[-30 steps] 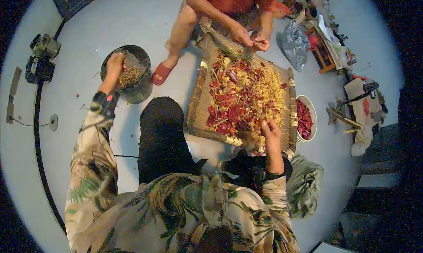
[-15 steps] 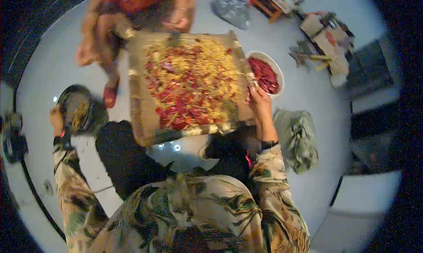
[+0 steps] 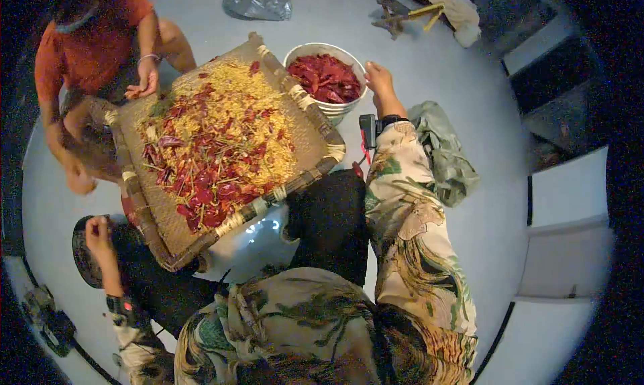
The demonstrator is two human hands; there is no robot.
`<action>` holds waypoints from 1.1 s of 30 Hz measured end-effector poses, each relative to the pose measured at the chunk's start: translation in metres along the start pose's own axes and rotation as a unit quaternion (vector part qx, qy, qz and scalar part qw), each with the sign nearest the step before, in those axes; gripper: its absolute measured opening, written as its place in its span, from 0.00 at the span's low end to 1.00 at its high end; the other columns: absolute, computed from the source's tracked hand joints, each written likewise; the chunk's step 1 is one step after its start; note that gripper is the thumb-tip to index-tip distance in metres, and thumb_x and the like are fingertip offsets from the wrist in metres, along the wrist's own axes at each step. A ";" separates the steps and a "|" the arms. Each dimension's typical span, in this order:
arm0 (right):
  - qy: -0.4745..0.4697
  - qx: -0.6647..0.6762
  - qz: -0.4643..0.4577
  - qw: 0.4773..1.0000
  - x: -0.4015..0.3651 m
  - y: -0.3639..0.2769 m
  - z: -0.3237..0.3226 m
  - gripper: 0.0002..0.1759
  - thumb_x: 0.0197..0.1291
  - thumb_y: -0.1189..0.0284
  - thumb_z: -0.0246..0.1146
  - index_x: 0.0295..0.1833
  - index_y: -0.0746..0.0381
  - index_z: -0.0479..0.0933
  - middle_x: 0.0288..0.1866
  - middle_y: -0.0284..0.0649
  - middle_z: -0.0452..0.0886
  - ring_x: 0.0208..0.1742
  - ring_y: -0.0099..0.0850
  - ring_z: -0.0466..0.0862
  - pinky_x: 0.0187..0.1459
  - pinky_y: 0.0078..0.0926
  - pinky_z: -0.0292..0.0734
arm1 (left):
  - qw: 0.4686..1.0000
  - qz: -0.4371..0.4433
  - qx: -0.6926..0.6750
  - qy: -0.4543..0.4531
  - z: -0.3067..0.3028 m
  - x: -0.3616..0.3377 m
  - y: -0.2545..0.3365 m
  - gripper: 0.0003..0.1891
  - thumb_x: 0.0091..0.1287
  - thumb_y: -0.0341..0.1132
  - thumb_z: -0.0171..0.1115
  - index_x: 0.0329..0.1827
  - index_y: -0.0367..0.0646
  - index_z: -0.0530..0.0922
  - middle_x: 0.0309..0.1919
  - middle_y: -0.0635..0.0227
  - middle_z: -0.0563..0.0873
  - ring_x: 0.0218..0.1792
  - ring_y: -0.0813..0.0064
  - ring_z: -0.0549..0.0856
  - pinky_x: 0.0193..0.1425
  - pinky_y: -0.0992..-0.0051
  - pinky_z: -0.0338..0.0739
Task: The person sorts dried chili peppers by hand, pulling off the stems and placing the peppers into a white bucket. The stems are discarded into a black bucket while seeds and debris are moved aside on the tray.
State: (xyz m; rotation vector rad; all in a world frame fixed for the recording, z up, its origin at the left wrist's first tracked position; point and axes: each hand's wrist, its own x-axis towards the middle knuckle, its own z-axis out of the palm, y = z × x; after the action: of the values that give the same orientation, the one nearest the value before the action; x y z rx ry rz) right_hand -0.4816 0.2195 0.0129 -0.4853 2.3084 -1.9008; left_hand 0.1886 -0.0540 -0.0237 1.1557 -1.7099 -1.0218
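A square woven tray (image 3: 305, 140) with a bound wooden rim lies tilted to the left over the lap. Yellow bits, red dried peppers (image 3: 211, 200) and thin stems cover it. To its right stands a white bucket (image 3: 333, 106) full of dark red peppers. My right hand (image 3: 382, 83) is closed at the bucket's right rim. My left hand (image 3: 100, 241) has its fingertips drawn together, beside and above a dark round pan (image 3: 84, 259); anything between them is too small to make out.
Across the tray, a person in an orange shirt (image 3: 97, 39) crouches with one hand at its rim. A green bag (image 3: 443, 153) lies right of my forearm. A clear plastic bag (image 3: 255, 1) is at the top. A shiny metal bowl (image 3: 251, 247) shows below the tray.
My right hand has left the tray's rim for the bucket's. My left hand has come off the pan's edge. The view has turned, and the tray now appears farther left and more slanted.
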 end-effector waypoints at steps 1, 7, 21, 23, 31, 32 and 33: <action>0.011 0.013 -0.001 1.000 0.015 0.030 -0.012 0.18 0.60 0.65 0.59 0.48 0.69 0.78 0.32 0.40 0.81 0.30 0.28 0.78 0.33 0.25 0.75 | 1.000 0.026 0.013 -0.003 0.023 -0.014 0.018 0.06 0.65 0.34 0.60 0.37 0.41 0.74 0.29 0.73 0.77 0.29 0.83 0.75 0.38 0.81 0.70; -0.011 0.100 0.149 0.984 -0.027 0.144 -0.107 0.17 0.63 0.63 0.57 0.46 0.66 0.74 0.40 0.42 0.80 0.36 0.29 0.81 0.39 0.29 0.79 | 0.992 0.053 0.078 -0.087 0.080 -0.051 0.032 0.03 0.66 0.29 0.56 0.36 0.39 0.72 0.30 0.72 0.75 0.34 0.80 0.72 0.45 0.81 0.68; 0.005 -0.330 0.052 0.942 -0.147 0.354 -0.134 0.12 0.51 0.65 0.62 0.41 0.55 0.81 0.34 0.49 0.81 0.36 0.45 0.81 0.41 0.41 0.78 | 0.972 0.018 0.212 -0.097 0.085 -0.037 0.025 0.07 0.66 0.31 0.57 0.32 0.41 0.70 0.30 0.75 0.72 0.34 0.81 0.69 0.44 0.80 0.65; -0.061 -0.367 0.140 0.918 -0.146 0.328 -0.124 0.13 0.50 0.65 0.62 0.44 0.49 0.81 0.37 0.52 0.80 0.40 0.51 0.80 0.44 0.44 0.77 | 0.976 -0.020 0.193 -0.099 0.087 -0.038 0.031 0.06 0.66 0.32 0.58 0.33 0.40 0.71 0.32 0.74 0.73 0.36 0.79 0.71 0.46 0.79 0.66; -0.101 -0.431 0.174 0.880 -0.137 0.410 -0.112 0.11 0.55 0.65 0.58 0.43 0.50 0.81 0.40 0.52 0.78 0.45 0.53 0.79 0.47 0.46 0.77 | 0.950 -0.051 0.291 -0.103 0.083 -0.028 0.025 0.06 0.66 0.31 0.58 0.38 0.37 0.74 0.36 0.69 0.78 0.38 0.75 0.74 0.49 0.76 0.68; -0.096 -0.415 0.200 0.882 -0.136 0.404 -0.110 0.11 0.55 0.65 0.58 0.43 0.52 0.80 0.39 0.52 0.78 0.44 0.53 0.79 0.46 0.46 0.77 | 0.943 -0.041 0.304 -0.126 0.080 -0.026 0.024 0.05 0.66 0.31 0.58 0.38 0.37 0.74 0.35 0.69 0.78 0.38 0.75 0.74 0.49 0.76 0.68; -0.102 -0.436 0.198 0.872 -0.134 0.394 -0.109 0.12 0.55 0.65 0.58 0.43 0.54 0.80 0.38 0.52 0.78 0.45 0.52 0.79 0.46 0.46 0.77 | 0.937 -0.030 0.316 -0.148 0.079 -0.025 0.024 0.05 0.66 0.30 0.58 0.37 0.37 0.74 0.35 0.69 0.78 0.37 0.75 0.74 0.48 0.76 0.68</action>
State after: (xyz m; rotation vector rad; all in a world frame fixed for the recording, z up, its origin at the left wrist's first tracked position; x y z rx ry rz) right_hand -0.4544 0.4280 -0.3621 -0.2187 2.7188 -0.5283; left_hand 0.1149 -0.0102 -0.0329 1.5115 -2.3610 -0.7157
